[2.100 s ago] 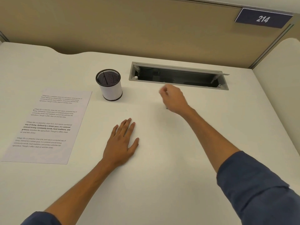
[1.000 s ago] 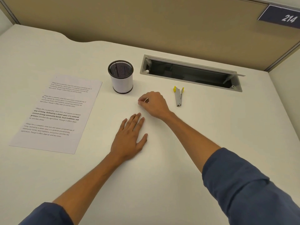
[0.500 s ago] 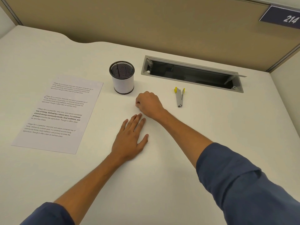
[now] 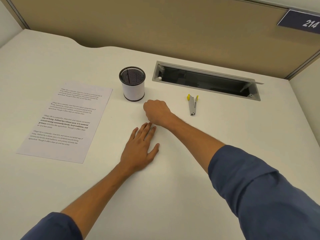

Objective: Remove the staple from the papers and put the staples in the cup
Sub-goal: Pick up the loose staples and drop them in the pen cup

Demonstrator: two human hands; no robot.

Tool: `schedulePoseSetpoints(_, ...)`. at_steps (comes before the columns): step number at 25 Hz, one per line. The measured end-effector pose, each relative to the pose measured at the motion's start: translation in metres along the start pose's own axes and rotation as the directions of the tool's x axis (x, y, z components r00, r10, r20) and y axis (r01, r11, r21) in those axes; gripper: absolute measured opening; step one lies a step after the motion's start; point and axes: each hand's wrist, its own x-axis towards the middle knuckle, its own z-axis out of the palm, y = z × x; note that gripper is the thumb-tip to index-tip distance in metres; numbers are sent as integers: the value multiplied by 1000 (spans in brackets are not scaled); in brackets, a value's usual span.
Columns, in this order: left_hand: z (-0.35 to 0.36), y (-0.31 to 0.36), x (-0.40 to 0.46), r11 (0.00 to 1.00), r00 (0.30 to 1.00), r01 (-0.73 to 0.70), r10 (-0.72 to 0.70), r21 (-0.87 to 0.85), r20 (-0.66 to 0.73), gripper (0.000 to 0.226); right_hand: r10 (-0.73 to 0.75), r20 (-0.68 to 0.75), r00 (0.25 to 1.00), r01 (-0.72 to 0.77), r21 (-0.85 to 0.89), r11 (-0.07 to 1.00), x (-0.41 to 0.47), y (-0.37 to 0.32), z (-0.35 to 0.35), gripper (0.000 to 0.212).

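Right hand (image 4: pixel 156 112) curled knuckles-up on the desk (image 4: pixel 173 170), just near the cup (image 4: pixel 133 84); fingers tucked under, so no telling whether a staple sits pinched in there. Left hand (image 4: pixel 140 149) flat, fingers straight and pressed to the desktop, fingertips almost at the right wrist. Papers (image 4: pixel 69 120) lying flat, left of the cup. Staple remover (image 4: pixel 192 105) resting well right, in front of the cable slot (image 4: pixel 206 80)

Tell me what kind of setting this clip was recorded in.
Most likely an office cubicle or numbered workstation: a white desk with a built-in cable tray slot, a tan partition panel behind it, and a dark sign reading 214 fixed to the panel.
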Motion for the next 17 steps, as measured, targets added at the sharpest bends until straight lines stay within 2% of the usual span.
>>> schedulePoseSetpoints(2,0,-1,-1,1000,1000,-3,3,-4,1,68,99,-33,995,-89,232,969,2,8,0,19)
schedulePoseSetpoints(3,0,0,-1,1000,1000,-7,7,-3,2,68,169,-91,981,-123,378,918,2,12,-4,19)
schedulePoseSetpoints(5,0,0,-1,1000,1000,-9,9,0,-4,67,323,-277,905,-88,622,778,6,15,-22,17)
schedulePoseSetpoints(6,0,0,0,1000,1000,-11,11,-4,-7,67,375,-361,854,-31,683,729,9,15,-34,14)
schedulePoseSetpoints(8,0,0,-1,1000,1000,-10,10,-9,-3,66,367,-443,818,46,687,725,18,12,-55,11)
schedulePoseSetpoints(11,0,0,-1,1000,1000,-4,4,0,10,67,239,-375,896,-6,527,850,38,5,-66,18)
schedulePoseSetpoints(13,-1,0,-1,1000,1000,-5,5,4,20,67,225,-350,909,-69,406,911,47,1,-66,24)
schedulePoseSetpoints(15,-2,0,-1,1000,1000,-6,6,1,23,67,245,-418,875,-87,362,928,47,-4,-68,23)
schedulePoseSetpoints(17,-2,0,0,1000,1000,-11,11,2,21,66,231,-534,813,-21,370,929,42,-14,-66,20)
